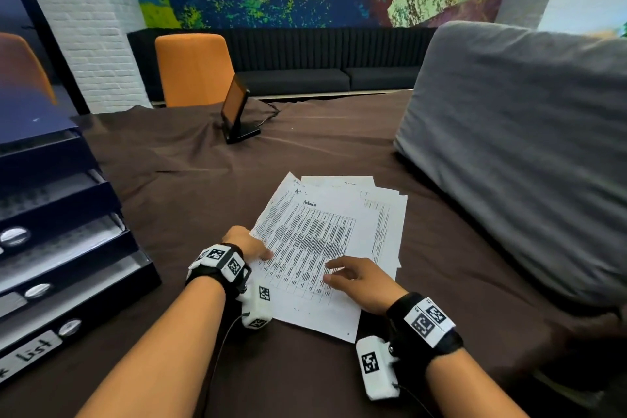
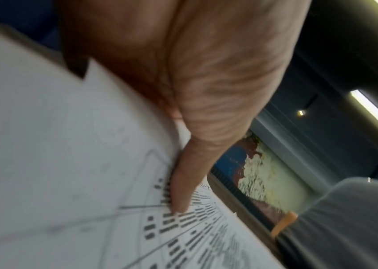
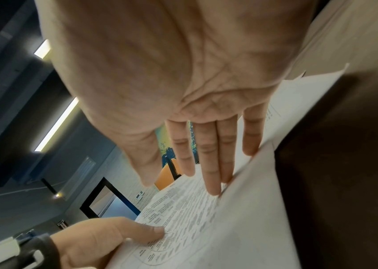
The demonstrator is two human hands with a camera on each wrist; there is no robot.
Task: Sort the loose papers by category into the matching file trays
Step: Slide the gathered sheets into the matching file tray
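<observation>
**Both hands on the paper stack, trays untouched at left**

- Paper stack (image 1: 339,234) lies loose and fanned on the brown cloth-covered surface (image 1: 190,159), centre of the head view. Top sheet (image 1: 305,248) is a printed table with a handwritten heading, skewed against the sheets under it.
- Left hand (image 1: 246,244) at the top sheet's left edge. Thumb (image 2: 181,183) lies on the printed face; the other fingers are hidden under or behind the edge, so it reads as a pinch on that sheet. The left wrist view shows the sheet's edge lifted toward the camera.
- Right hand (image 1: 359,276) is released: fingers (image 3: 208,163) straight and slightly spread, tips pressing flat on the top sheet near its lower right. Not curled round anything.
- File trays (image 1: 61,224): dark stacked unit on the surface at far left, well apart from the stack. Papers are visible in several tiers. The bottom tier has a white label (image 1: 27,353) ending in "list"; the rest is cut off.
- Also on the surface: small screen on a stand (image 1: 237,112), far side; large grey cushion (image 1: 519,146) at right, near the stack but not touching.
- Orange chair (image 1: 195,69) behind the surface.
</observation>
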